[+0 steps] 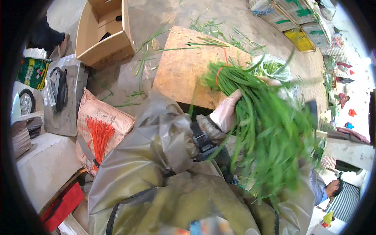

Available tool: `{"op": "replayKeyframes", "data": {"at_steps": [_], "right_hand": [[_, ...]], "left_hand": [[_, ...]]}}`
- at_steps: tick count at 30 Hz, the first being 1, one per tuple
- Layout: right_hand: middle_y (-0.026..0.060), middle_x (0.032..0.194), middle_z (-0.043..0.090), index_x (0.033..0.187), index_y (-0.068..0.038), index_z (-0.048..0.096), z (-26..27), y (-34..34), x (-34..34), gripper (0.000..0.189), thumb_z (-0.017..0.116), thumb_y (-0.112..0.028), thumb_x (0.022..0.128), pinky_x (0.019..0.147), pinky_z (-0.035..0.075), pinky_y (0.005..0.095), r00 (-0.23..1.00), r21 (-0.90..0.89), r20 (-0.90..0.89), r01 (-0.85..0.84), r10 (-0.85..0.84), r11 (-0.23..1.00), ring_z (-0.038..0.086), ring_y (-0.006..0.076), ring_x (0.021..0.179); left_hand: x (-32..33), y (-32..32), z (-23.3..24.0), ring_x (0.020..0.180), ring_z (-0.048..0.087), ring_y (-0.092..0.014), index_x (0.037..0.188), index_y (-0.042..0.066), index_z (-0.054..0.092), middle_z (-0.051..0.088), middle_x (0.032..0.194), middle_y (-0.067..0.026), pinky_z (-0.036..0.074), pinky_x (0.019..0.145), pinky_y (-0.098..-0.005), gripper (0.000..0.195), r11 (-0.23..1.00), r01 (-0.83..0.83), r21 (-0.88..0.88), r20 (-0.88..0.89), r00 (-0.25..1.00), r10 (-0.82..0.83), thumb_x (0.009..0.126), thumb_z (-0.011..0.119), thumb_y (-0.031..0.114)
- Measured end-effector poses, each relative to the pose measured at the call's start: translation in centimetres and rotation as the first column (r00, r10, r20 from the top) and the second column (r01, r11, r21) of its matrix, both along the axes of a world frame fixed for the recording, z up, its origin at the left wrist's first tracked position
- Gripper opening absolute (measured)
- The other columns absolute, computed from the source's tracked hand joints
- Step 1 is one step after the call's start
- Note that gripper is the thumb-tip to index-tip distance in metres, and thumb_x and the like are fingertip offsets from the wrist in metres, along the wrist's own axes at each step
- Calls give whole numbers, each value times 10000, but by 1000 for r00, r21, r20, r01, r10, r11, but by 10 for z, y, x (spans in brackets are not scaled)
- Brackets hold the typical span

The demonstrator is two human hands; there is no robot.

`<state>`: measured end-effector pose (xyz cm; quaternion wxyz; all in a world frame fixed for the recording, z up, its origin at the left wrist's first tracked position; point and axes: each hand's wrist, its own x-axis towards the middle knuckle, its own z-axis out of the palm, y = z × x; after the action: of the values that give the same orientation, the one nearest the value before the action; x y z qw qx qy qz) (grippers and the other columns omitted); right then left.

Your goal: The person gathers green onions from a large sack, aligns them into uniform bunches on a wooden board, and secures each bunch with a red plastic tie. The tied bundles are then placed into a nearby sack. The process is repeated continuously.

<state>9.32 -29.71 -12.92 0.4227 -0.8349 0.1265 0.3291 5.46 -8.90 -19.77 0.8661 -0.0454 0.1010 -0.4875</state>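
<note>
A large bunch of long green leaves, likely garlic chives, hangs over my lap, its leaf tips blurred. Around its stem end runs an orange band. My left hand, in a pale glove, grips the bunch from the near side below the band. At the far side, part of my right hand shows against the leaves; its fingers are mostly hidden. The stem end is over a wooden board, where loose leaves and another orange band lie. Beside the board stands a clear plastic bag with more greens.
To my left, a paper sack bears a heap of orange bands and a knife. An open cardboard box stands ahead. Cut leaves litter the floor. Taped boxes stand at far right; a person is lower right.
</note>
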Motion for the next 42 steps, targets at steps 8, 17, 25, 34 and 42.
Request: {"op": "replayKeyframes", "data": {"at_steps": [8, 17, 25, 34, 42], "right_hand": [[44, 1310, 582, 1419, -46, 510, -98, 85, -132, 470, 564, -278, 1014, 995, 439, 321, 589, 672, -109, 638, -801, 377, 505, 172, 1181], [229, 1053, 699, 1033, 19, 677, -226, 179, -91, 514, 560, -475, 948, 864, 510, 452, 951, 302, -55, 307, -305, 902, 655, 390, 1016], [19, 815, 686, 997, -80, 713, -166, 42, -206, 267, 602, -320, 955, 628, 511, 253, 837, 350, -60, 528, -544, 774, 625, 110, 696], [82, 953, 685, 1189, -18, 596, -160, -18, -142, 384, 548, -359, 1021, 600, 524, 230, 149, 533, 288, 795, -946, 288, 672, 143, 752], [58, 859, 685, 1117, -45, 649, -161, 39, -63, 634, 446, -631, 987, 669, 547, 315, 587, 743, -511, 669, -628, 21, 668, 180, 747]], "left_hand": [[39, 20, -23, 1126, 625, -373, 1397, 20, 466, 634, 1219, -227, 483, 993, -387, 666, 433, -802, 412, 869, 202, -452, 773, 684, 104], [100, 51, -111, 1045, 670, -366, 1214, 63, 620, 694, 1096, -216, 529, 893, -454, 596, 176, -831, 527, -108, -271, -957, 831, 707, 512], [179, 111, -77, 1207, 606, -363, 1328, -38, 571, 643, 1255, -259, 470, 1026, -391, 634, 142, -792, 594, 184, -38, -982, 839, 707, 341], [78, -10, -69, 1378, 384, -455, 1515, -23, 275, 440, 1437, -310, 307, 1162, -488, 1236, 423, -888, 180, 64, -418, -906, 613, 862, 584], [17, -8, -117, 1467, 277, -367, 1573, 48, 129, 305, 1554, -217, 242, 1188, -501, 1393, 162, -979, 122, -131, -178, -975, 523, 926, 498]]}}
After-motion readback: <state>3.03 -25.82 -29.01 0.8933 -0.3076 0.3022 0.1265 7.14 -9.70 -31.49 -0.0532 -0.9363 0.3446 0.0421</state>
